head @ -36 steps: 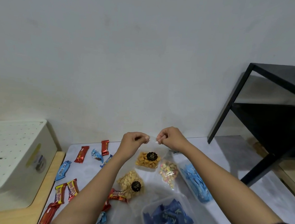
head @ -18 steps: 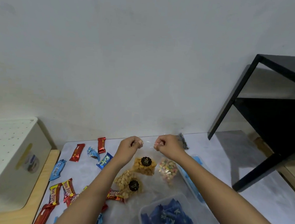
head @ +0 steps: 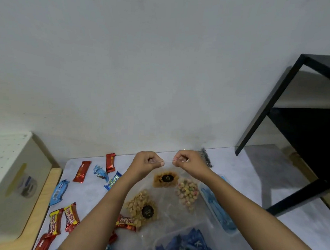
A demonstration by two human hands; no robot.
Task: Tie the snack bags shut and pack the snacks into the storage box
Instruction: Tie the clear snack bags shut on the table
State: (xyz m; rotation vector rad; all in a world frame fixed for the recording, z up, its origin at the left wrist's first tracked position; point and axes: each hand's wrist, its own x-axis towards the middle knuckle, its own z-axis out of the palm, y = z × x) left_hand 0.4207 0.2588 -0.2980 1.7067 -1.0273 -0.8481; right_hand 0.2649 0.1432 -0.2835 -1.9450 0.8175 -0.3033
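My left hand (head: 147,162) and my right hand (head: 187,161) are raised side by side over the table, each pinching one end of a thin clear tie (head: 168,161) stretched between them. Just below them lies a clear bag of golden crackers (head: 165,179) with a black round label. A clear bag of pale nuts (head: 140,207) with the same label lies nearer me. A bag of coloured sweets (head: 188,193) lies to the right. The clear storage box (head: 176,242) at the bottom holds several dark blue packets.
Red, blue and yellow wrapped bars (head: 81,171) are scattered over the left of the grey table (head: 252,177). A clear lid with blue packets (head: 216,206) lies right. A white perforated box (head: 8,178) stands on a wooden surface at left. A black metal shelf (head: 300,115) stands at right.
Both hands have sunk lower toward the table and drawn slightly apart, with the thin tie now stretched between them. The view has tilted, showing more wall.
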